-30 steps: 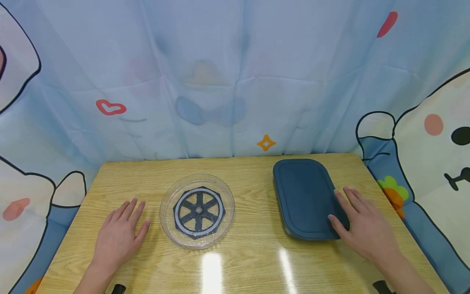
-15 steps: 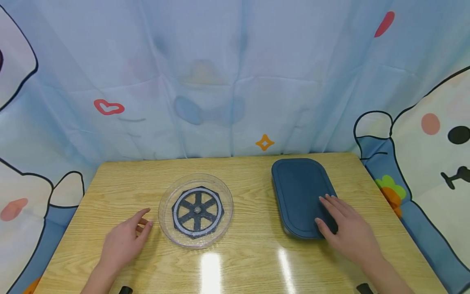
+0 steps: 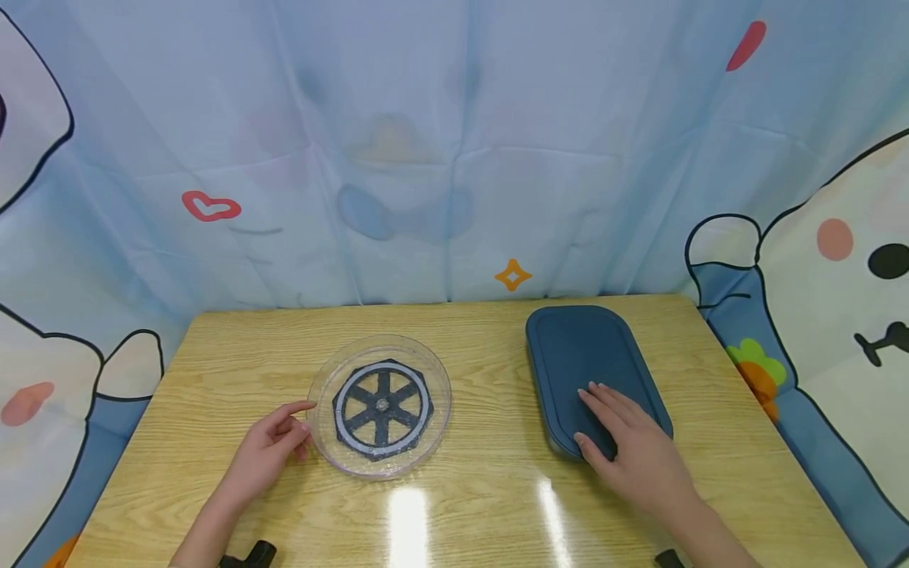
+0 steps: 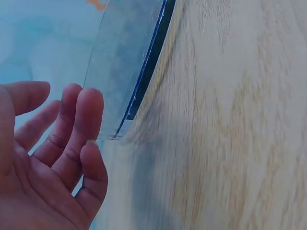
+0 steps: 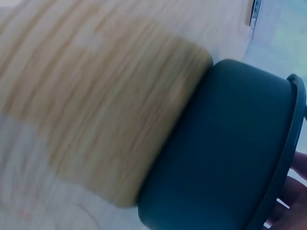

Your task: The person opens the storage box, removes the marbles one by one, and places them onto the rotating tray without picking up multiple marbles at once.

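In the head view a clear round dish [image 3: 439,426] with a dark six-spoked wheel shape [image 3: 382,430] inside it stands left of the middle of the table. My left hand [image 3: 266,450] is at its left rim, fingers loosely bent, the index fingertip overlapping the rim. In the left wrist view those fingertips are beside the dish's clear wall [image 4: 120,62]. To the right stands a dark blue rectangular box with a lid [image 3: 575,363]. My right hand [image 3: 639,454] lies over the lid's near right part, fingers fairly straight. The right wrist view shows the box's deep side wall [image 5: 216,143].
Both things stand on a light wood-grain table [image 3: 490,394]. A pale blue cartoon-print curtain [image 3: 398,118] hangs behind its back edge and along its sides. A black strap part [image 3: 259,554] shows at my left wrist.
My left hand has moved right to the dish's rim, its fingers bending from straight. My right hand has slid left from the box's right edge onto its lid. Dish and box have stayed put.
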A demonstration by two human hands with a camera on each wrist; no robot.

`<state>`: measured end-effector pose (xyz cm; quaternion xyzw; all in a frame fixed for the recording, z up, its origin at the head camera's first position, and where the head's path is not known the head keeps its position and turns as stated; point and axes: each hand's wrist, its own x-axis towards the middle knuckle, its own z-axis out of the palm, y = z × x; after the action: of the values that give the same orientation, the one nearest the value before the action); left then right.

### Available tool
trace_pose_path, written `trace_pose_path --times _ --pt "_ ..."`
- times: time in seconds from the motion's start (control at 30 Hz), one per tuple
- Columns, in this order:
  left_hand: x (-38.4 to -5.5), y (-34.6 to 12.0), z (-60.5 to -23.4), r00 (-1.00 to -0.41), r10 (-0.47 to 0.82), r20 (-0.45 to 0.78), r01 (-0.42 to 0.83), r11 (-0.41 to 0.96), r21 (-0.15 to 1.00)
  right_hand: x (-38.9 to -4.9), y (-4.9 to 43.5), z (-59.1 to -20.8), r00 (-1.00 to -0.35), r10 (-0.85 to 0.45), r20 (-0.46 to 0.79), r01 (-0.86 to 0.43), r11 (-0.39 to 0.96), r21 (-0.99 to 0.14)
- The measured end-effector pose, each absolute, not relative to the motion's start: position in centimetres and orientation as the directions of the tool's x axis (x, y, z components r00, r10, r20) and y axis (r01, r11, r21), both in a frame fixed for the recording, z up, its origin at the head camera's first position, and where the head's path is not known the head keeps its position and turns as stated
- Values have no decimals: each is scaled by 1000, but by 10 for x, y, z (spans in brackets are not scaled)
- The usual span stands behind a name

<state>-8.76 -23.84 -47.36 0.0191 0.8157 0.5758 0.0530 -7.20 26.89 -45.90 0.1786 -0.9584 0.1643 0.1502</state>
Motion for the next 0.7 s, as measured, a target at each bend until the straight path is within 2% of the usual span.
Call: trace_pose_path --times 0.3,0.53,0.7 --pt "-92 -236 -483 -975 137 -174 -129 289 949 -75 257 -466 -883 -330 334 -429 856 -287" --pt "-91 -233 -490 -958 221 -182 -134 215 967 -75 250 -468 -859 -382 340 -477 837 -266" --pt "-92 -230 -491 -958 208 -198 -152 215 965 -75 246 -468 -845 -395 359 -493 837 -239"
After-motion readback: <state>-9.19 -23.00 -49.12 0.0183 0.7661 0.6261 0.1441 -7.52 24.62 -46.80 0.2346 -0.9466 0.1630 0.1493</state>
